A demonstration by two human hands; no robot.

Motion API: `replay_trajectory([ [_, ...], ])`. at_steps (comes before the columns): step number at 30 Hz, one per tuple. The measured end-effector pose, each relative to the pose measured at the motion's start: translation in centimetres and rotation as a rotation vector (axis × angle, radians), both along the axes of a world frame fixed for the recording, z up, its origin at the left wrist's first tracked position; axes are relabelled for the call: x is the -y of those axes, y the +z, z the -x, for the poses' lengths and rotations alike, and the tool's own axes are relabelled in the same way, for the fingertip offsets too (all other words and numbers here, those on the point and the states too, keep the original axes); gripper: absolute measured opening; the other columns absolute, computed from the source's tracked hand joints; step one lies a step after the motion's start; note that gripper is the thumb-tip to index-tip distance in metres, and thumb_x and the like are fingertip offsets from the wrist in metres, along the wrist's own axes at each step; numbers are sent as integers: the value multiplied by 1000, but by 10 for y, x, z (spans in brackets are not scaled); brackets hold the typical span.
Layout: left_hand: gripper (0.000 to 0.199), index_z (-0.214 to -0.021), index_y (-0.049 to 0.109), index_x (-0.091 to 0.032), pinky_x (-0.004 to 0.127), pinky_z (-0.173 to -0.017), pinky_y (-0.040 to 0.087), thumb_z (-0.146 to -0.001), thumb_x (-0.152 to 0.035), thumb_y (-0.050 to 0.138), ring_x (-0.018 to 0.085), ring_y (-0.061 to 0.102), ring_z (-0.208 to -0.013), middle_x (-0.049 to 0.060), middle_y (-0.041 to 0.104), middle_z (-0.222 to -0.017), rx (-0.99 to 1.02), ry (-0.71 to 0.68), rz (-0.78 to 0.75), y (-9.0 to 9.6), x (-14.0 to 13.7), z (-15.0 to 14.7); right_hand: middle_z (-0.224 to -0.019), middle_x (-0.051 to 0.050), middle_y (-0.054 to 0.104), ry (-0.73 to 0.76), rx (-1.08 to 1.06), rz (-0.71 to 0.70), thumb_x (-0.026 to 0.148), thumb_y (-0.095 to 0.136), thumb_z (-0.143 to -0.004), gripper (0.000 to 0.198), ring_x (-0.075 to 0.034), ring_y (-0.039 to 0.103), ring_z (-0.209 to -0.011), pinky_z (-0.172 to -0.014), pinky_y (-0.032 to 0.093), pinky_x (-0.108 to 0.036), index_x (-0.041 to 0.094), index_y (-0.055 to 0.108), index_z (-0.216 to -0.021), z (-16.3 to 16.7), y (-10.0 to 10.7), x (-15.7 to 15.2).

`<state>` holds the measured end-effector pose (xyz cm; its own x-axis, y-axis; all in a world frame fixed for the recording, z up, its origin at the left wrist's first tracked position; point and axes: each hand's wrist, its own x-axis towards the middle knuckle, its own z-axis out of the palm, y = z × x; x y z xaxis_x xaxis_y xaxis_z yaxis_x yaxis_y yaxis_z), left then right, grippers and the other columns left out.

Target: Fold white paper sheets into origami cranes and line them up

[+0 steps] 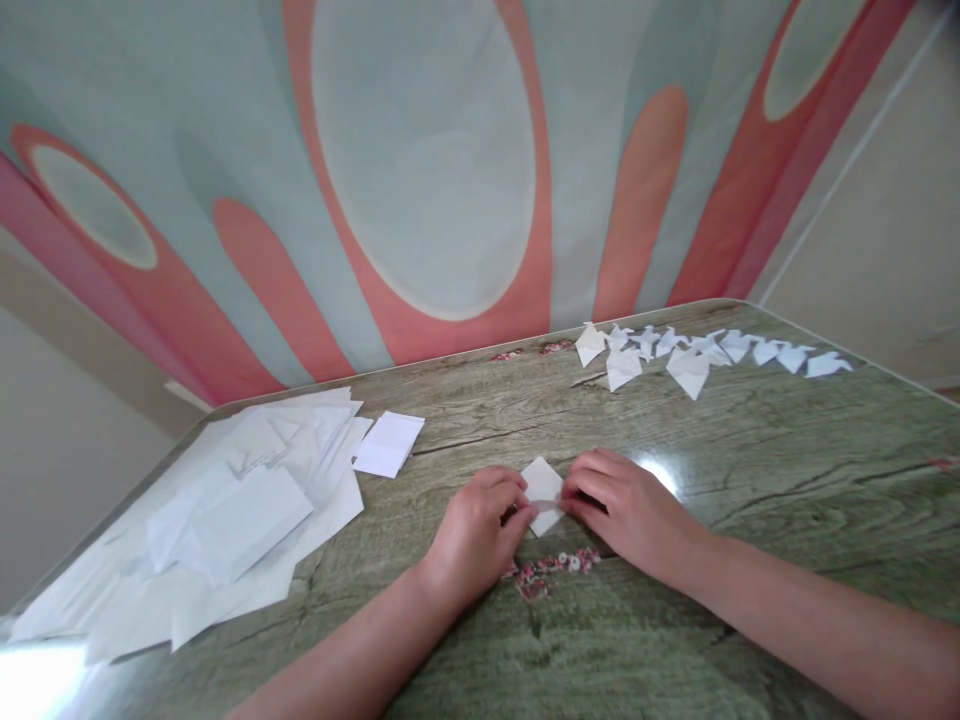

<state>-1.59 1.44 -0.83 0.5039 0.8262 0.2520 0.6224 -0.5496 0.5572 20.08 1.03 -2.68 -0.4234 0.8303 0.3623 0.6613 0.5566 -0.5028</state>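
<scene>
A small folded piece of white paper point(541, 480), diamond-shaped, lies on the wood-patterned table between my hands. A crease or lifted edge runs across its lower half. My left hand point(484, 520) pinches its left corner between thumb and fingers. On the opposite side, my right hand point(619, 505) has its fingertips closed on the right corner. Parts of both corners are hidden under the fingers.
At the left lies a broad pile of white paper sheets point(322, 545), with a small stack of paper squares point(388, 444) beside it. Folded paper figures point(688, 372) stand in a row at the back right. A patterned backdrop point(420, 160) rises behind the table point(465, 650).
</scene>
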Motion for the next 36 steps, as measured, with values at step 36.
replay_trajectory([
  [36,17,-70,46,-18,32,-81,45,-85,-13,53,18,53,-90,5,54,-94,-51,42,38,1,-4,-11,-80,-3,60,-118,147,68,25,61,-88,14,-19,56,-82,-73,41,-33,20,64,-75,3,3,-8],
])
